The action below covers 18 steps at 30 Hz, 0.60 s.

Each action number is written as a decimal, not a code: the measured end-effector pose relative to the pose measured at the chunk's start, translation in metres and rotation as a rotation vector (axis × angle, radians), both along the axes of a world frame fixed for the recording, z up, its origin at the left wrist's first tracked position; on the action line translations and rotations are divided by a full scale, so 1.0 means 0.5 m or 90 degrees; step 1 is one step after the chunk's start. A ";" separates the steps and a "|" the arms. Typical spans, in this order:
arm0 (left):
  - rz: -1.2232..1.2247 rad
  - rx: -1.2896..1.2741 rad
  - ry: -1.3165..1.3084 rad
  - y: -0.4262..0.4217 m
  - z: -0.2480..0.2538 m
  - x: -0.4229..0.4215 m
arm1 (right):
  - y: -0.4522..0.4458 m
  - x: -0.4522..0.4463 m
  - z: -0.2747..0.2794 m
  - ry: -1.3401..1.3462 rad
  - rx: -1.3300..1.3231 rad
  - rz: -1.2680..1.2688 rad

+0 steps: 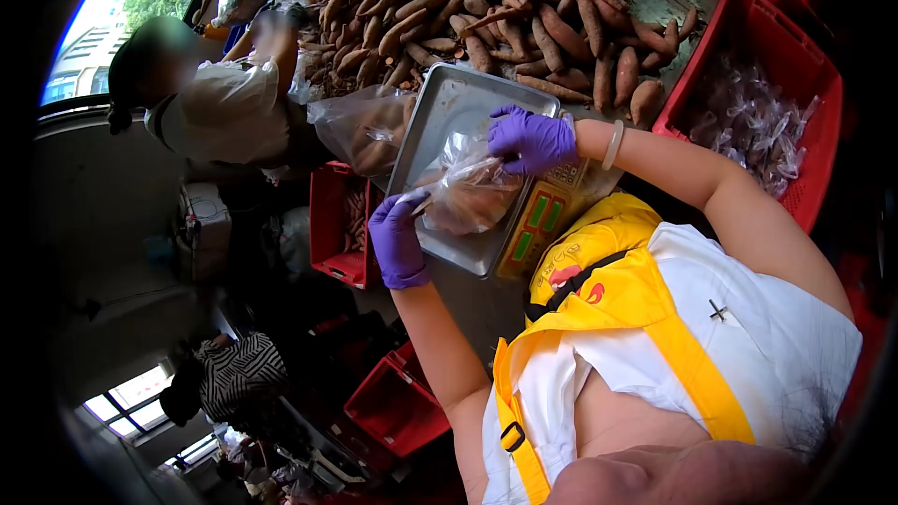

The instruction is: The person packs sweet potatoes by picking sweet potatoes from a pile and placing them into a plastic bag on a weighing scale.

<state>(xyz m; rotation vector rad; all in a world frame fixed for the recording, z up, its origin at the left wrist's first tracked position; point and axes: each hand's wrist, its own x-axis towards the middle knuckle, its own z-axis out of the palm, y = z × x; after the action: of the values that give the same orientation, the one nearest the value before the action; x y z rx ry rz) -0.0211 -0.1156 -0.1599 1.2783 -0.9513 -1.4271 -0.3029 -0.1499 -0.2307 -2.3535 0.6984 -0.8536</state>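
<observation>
A clear plastic bag (pixel 465 203) with sweet potatoes inside rests on the metal tray (pixel 432 112) of a digital scale. My left hand (pixel 398 236), in a purple glove, pinches the bag's edge at its left side. On the other side my right hand (pixel 531 140), gloved the same way, is closed on the gathered plastic near the bag's top. The scale's lit green display (pixel 536 224) faces me, just below my right wrist. Exactly how the fingertips grip the plastic is partly hidden.
Sweet potatoes (pixel 561 33) lie heaped beyond the scale. Another filled plastic bag (pixel 363 126) touches the tray's left. Red crates stand left (pixel 339 262) and right (pixel 683 112), the right one holding bagged goods. A co-worker (pixel 220 112) is at the upper left.
</observation>
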 end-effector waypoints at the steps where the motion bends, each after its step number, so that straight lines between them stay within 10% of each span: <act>1: -0.054 0.010 0.175 0.003 0.015 0.000 | -0.006 0.006 0.004 -0.024 -0.014 0.002; 4: -0.100 0.025 0.609 -0.013 0.021 0.023 | 0.011 0.006 0.024 -0.063 -0.050 0.024; 11: 0.036 0.167 0.699 -0.093 -0.219 0.099 | 0.077 -0.002 0.001 -0.005 -0.081 0.049; 14: -0.089 0.016 0.460 -0.053 -0.160 0.061 | 0.087 0.031 0.054 -0.265 0.438 0.080; 18: -0.072 -0.105 0.019 0.000 -0.021 -0.005 | 0.036 0.104 0.090 -0.426 0.571 0.073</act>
<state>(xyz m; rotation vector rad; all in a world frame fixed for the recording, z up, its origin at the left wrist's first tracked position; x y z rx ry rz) -0.0235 -0.1156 -0.1704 1.0942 -1.1123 -1.4181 -0.2509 -0.1318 -0.1854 -1.1995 0.4936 -0.9367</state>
